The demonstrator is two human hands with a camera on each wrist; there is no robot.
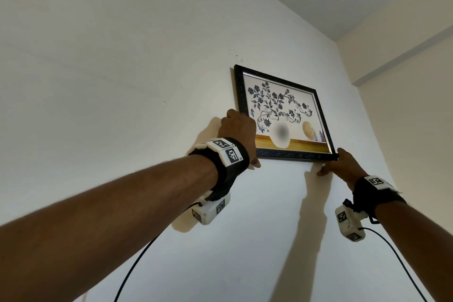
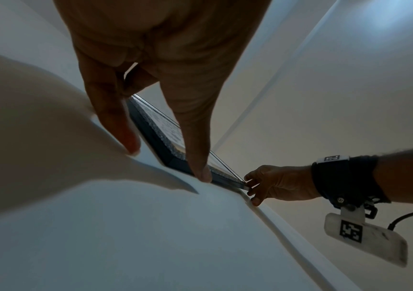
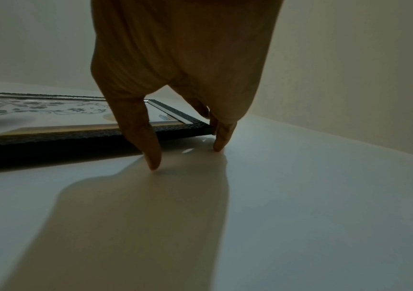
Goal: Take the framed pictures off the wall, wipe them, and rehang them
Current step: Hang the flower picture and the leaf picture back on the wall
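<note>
Black frame, blue floral print, white wall.

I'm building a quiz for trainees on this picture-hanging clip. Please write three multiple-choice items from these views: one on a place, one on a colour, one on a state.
1. Where is the right hand?
A. at the lower right corner of the frame
B. on the top edge
C. hanging away from the wall

2. What colour is the patterned frame of the flower picture?
A. white
B. black
C. red

3. How does the flower picture sit?
A. flat on a table
B. up against the white wall, a hand at each lower corner
C. face down on the floor

Answers: 1 A, the right wrist view shows fingers at that corner. 2 B, the border is dark all round. 3 B, the left hand holds the lower left corner.
</note>
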